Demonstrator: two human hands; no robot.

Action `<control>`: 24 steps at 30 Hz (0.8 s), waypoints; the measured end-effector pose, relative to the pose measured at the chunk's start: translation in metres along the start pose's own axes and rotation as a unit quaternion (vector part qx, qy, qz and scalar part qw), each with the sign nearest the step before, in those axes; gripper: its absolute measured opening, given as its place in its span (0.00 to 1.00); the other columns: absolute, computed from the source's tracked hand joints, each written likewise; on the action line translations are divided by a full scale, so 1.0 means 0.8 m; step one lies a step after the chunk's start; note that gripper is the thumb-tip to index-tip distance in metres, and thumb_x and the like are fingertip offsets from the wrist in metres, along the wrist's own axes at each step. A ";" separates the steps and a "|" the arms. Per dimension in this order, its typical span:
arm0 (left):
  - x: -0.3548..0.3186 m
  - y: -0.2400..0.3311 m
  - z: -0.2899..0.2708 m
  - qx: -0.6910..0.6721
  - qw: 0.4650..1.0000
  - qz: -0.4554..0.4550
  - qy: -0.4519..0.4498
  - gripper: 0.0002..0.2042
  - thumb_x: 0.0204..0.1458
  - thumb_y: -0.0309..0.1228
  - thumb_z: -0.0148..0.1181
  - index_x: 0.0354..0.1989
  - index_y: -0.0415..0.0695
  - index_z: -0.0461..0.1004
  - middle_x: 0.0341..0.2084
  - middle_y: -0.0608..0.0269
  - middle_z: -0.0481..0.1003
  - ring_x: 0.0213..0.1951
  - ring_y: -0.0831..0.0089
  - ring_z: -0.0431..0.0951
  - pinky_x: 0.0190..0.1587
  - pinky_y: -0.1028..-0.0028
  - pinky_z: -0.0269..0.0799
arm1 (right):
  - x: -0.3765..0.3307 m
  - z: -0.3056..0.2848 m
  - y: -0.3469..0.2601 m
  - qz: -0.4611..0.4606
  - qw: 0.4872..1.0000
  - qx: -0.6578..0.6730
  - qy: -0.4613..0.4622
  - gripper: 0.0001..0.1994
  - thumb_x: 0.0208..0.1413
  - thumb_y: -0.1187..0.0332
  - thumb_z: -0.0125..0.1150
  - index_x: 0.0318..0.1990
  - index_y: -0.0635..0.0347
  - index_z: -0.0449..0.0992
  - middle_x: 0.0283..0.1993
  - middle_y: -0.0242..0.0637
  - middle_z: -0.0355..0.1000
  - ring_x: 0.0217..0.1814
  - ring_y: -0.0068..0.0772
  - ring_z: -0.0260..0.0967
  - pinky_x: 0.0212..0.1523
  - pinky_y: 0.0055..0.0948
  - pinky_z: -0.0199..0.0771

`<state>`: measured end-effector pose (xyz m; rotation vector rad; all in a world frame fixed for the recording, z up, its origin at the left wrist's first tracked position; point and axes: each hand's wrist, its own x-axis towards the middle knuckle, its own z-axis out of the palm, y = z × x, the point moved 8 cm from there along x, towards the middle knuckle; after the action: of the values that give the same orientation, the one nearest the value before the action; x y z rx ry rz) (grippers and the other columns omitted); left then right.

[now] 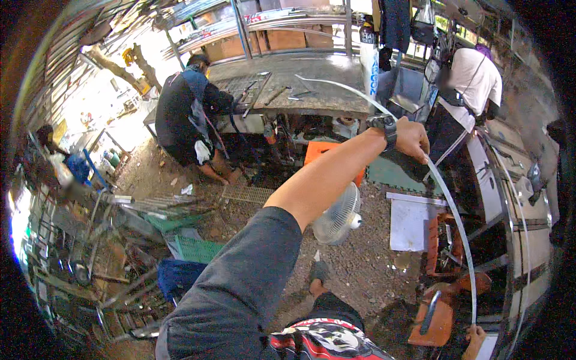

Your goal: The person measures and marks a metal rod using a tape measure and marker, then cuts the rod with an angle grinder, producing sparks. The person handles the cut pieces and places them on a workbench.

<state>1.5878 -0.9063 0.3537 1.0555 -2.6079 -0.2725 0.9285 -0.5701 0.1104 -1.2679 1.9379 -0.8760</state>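
One pale strip — bowed, far-left to near-right.

Head-worn view; wide; looks down over hands

Open-sided workshop with gritty ground, broad workbench, hand tools and racked long bars.

The lower edge cuts off the right grip at the wrist, and the near end of the pale strip is lost there; the left grip hides its own palm. The left forearm covers part of the fan and an orange object. Tools on the tabletop are too small to identify; the dark clutter at lower left is indistinct
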 end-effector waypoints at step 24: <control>-0.172 -0.717 0.053 -0.102 0.984 -0.057 -0.137 0.24 0.43 0.52 0.68 0.41 0.45 0.84 0.34 0.51 0.83 0.39 0.57 0.83 0.44 0.62 0.76 | 0.032 0.600 -0.425 0.092 0.986 -0.133 0.046 0.18 0.53 0.59 0.70 0.21 0.61 0.72 0.19 0.23 0.63 0.22 0.14 0.57 0.23 0.24 0.54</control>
<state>2.0348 -1.2144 0.1184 1.1657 -2.6829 -0.7444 1.4769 -0.7846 0.1114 -1.1867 2.2644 -0.6070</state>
